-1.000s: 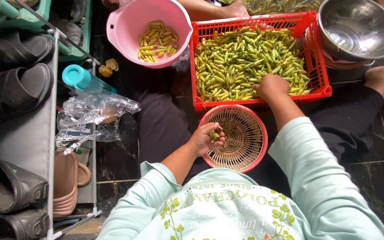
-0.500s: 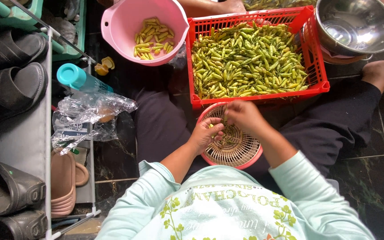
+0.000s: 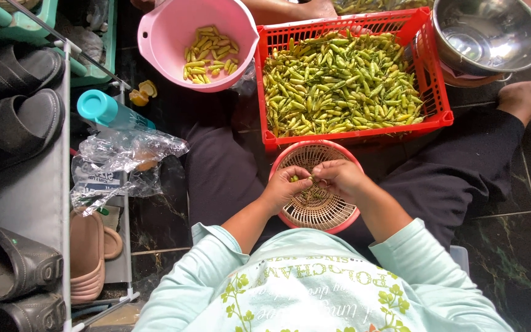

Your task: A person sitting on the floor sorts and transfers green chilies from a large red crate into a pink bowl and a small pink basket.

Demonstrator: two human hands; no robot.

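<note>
Left hand (image 3: 282,192) and right hand (image 3: 338,178) meeting over woven basket (image 3: 333,215), fingers pinched on small green chilies (image 3: 307,189), red crate (image 3: 265,92) just beyond.

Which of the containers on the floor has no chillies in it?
The shiny steel bowl at the far right. The pink plastic bowl and red plastic crate hold chillies, and the hands work chillies over the small woven basket.

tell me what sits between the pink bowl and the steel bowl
In the head view, the red crate heaped with green chillies fills the stretch between the pink bowl and the steel bowl.
</note>
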